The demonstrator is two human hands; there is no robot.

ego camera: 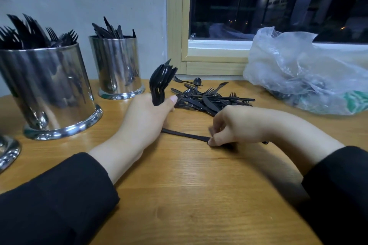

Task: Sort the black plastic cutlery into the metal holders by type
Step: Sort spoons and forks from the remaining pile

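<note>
Nearest you, the wooden counter (199, 195) is bare wood from its front edge up to your two wrists, the widest open room in view. Your right hand (237, 125) sits just in front of the loose cutlery pile (209, 97), its fingertips curled down and pinching a single black utensil (185, 135) that lies flat on the counter; blur hides which type it is. The far end of that utensil runs under your left hand (147, 119), which is just left of the pile and grips a bundle of black forks (161, 81), tines up and fanned.

The pile itself is forks, knives and spoons tangled together, lying between your hands and the window frame (215, 59) behind it. Right of the pile, with a strip of bare counter between, a crumpled clear plastic bag (302, 71) reaches to the right edge of the view.

Left of the pile stands the knife holder (117, 65) by the wall, knives upright in it. Further left and nearer you is the bigger fork holder (47, 89), full of forks. A third metal holder (8, 151) shows only its base at the left edge.
</note>
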